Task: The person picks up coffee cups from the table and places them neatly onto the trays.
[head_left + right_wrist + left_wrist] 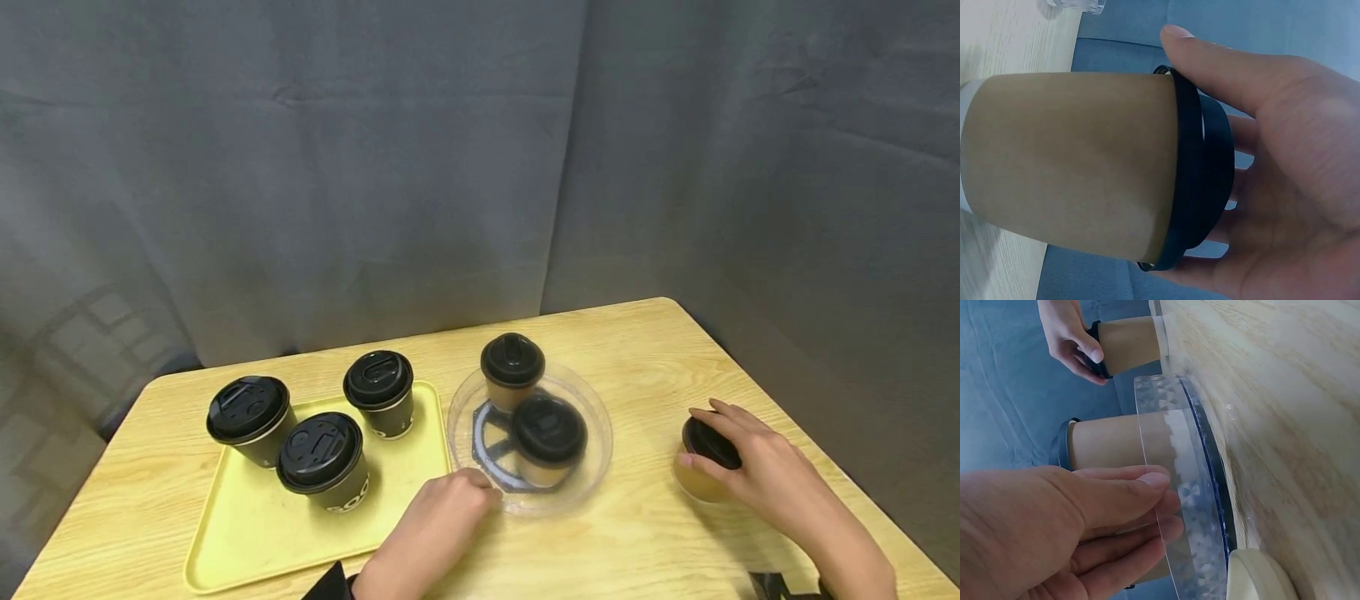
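In the head view my left hand [442, 517] is at the near rim of a clear round tray [600, 450], and its thumb and fingers pinch that rim [1160, 519]. Two brown paper coffee cups with black lids stand in the tray, a far one [512, 367] and a nearer one [548, 433], slightly blurred. At the right of the table my right hand [772, 467] grips another brown paper coffee cup [1079, 162] from above. Its thumb and fingers are spread round the black lid [1188, 169]. This cup stands upright on the table.
Left of the round tray lies a yellow rectangular tray [277, 533]. Three dark coffee cups with black lids stand at it: a left one [251, 417], a front one [324, 462] and a back one [381, 392]. A grey curtain [375, 167] hangs behind the wooden table [630, 342].
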The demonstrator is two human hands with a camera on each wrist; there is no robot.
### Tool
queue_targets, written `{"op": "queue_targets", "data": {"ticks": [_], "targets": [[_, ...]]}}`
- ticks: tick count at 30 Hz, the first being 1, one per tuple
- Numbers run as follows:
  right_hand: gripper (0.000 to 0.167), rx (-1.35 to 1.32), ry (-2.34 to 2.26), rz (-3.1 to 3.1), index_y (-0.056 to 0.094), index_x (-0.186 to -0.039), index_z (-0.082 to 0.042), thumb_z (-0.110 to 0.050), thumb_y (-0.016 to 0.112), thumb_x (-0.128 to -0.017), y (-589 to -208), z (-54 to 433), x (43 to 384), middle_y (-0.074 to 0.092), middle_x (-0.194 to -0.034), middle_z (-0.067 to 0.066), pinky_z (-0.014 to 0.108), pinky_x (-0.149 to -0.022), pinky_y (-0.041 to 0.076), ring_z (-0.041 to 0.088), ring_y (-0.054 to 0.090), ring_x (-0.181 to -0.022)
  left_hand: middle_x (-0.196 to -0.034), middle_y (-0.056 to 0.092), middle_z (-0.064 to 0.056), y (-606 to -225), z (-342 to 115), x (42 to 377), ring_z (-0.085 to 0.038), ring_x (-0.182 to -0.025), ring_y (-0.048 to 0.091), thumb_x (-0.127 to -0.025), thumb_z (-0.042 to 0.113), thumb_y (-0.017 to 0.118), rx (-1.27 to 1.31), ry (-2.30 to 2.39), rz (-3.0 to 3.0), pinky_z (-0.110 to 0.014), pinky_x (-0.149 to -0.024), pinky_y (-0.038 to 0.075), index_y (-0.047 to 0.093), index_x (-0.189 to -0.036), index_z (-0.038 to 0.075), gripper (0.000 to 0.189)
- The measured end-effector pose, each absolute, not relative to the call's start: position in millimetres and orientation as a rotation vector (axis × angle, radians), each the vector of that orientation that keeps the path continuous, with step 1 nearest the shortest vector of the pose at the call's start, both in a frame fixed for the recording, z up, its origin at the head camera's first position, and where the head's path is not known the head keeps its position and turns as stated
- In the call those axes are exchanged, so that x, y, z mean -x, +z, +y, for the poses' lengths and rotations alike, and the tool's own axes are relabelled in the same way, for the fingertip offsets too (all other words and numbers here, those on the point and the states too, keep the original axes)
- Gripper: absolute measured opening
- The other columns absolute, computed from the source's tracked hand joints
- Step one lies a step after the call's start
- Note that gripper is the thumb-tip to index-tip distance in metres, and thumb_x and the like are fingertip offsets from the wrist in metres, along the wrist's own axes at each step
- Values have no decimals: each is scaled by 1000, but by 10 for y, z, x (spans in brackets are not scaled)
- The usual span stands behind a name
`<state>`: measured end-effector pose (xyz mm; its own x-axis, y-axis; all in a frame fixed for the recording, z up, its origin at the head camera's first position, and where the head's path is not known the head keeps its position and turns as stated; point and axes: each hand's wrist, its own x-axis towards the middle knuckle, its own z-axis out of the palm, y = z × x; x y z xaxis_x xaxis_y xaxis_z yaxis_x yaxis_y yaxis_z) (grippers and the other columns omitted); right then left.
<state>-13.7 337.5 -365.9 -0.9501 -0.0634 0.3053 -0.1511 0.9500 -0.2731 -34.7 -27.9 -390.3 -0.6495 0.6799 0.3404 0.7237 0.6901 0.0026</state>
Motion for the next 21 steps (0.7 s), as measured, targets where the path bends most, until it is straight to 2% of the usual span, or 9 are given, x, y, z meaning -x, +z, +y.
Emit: {"op": "queue_targets", "data": {"ticks": [5, 12, 21], "targets": [[64, -161, 431, -2828, 63, -124, -4, -41, 81, -75, -3662, 3372, 150, 52, -132, 34, 69, -83, 42, 54, 50, -119, -68, 59, 10, -3913, -268, 355, -3, -61, 55, -74, 0, 69, 1124, -188, -2561, -21, -49, 41, 68, -67, 24, 25], [64, -183, 431, -2829, 63, -124, -3, -40, 81, -75, -3645, 3382, 151, 52, -132, 35, 69, -85, 42, 54, 49, -120, -82, 68, 16, -3970, -177, 351, -3, -76, 61, -73, 3, 70, 1213, -98, -2397, -20, -65, 48, 66, -70, 25, 23], [66, -148, 435, -2896, 60, -128, -3, -42, 79, -78, -3619, 3372, 141, 49, -135, 35, 74, -83, 41, 56, 46, -122, -85, 70, 15, -3929, -152, 334, -5, -80, 59, -74, 2, 70, 1214, -67, -2422, -21, -67, 48, 68, -70, 25, 23]]}}
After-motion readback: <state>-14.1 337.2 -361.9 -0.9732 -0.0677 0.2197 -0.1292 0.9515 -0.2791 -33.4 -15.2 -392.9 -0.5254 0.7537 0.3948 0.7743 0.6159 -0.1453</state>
